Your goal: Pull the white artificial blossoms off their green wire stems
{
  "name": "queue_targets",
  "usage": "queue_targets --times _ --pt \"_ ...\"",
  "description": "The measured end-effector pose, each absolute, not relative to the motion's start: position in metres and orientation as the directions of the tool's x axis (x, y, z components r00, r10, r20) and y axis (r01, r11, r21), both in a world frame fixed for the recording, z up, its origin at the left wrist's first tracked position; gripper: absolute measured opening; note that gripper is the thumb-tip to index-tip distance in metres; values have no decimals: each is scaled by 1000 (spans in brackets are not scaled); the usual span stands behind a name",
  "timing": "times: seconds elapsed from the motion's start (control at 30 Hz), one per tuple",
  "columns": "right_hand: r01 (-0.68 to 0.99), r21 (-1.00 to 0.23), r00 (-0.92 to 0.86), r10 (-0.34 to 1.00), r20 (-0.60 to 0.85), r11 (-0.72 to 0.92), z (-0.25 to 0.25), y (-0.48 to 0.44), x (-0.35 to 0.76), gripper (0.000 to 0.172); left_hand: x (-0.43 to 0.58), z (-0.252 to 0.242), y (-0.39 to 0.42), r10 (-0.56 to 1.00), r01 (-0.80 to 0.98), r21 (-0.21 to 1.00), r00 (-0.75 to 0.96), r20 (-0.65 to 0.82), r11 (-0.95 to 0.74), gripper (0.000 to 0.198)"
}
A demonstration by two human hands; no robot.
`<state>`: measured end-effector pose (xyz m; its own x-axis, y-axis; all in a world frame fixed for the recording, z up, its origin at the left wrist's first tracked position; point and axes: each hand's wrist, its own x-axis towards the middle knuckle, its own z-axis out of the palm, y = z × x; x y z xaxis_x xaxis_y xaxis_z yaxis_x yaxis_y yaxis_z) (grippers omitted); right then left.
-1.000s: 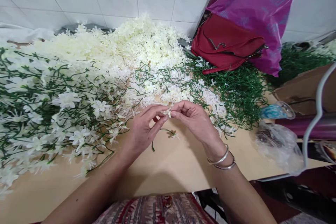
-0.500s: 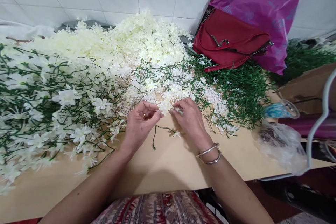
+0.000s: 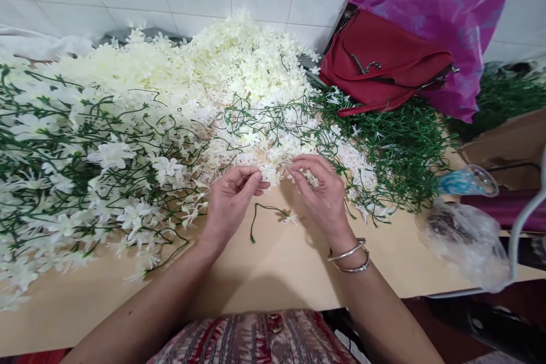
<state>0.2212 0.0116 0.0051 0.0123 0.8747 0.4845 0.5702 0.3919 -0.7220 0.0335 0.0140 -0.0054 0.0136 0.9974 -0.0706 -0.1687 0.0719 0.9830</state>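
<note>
My left hand (image 3: 230, 200) pinches a small white artificial flower (image 3: 268, 173) on a thin green stem (image 3: 261, 215) that hangs down over the tan tabletop (image 3: 273, 273). My right hand (image 3: 321, 190), with two silver bangles at the wrist, has its fingers curled into the edge of a pile of loose white petals and stamens (image 3: 294, 151); what the fingertips pinch is too small to make out. A heap of cream flower heads (image 3: 205, 74) lies behind both hands.
Finished white-flower stems on green wire (image 3: 77, 170) cover the left side. Bare green stems (image 3: 396, 148) lie at the right, below a red handbag (image 3: 384, 65) and purple plastic bag (image 3: 443, 5). A clear bag (image 3: 464, 239) and cardboard box (image 3: 507, 142) sit far right.
My hands parted: the right hand left the flower in my left hand and reached forward into the loose petal pile. The stem's end now dangles lower over the table.
</note>
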Motion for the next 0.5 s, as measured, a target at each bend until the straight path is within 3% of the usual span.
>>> queue_targets --times 0.17,0.37,0.5 --pt "349 -890 140 923 358 292 6 4 209 7 35 -5 13 998 -166 984 2 -71 70 29" --pt "302 -904 43 943 329 302 9 -1 199 11 39 -7 10 1000 -139 990 0 -10 10 22" --pt "277 -936 93 963 251 218 5 -2 195 7 38 -10 7 997 -27 997 1 72 -72 17"
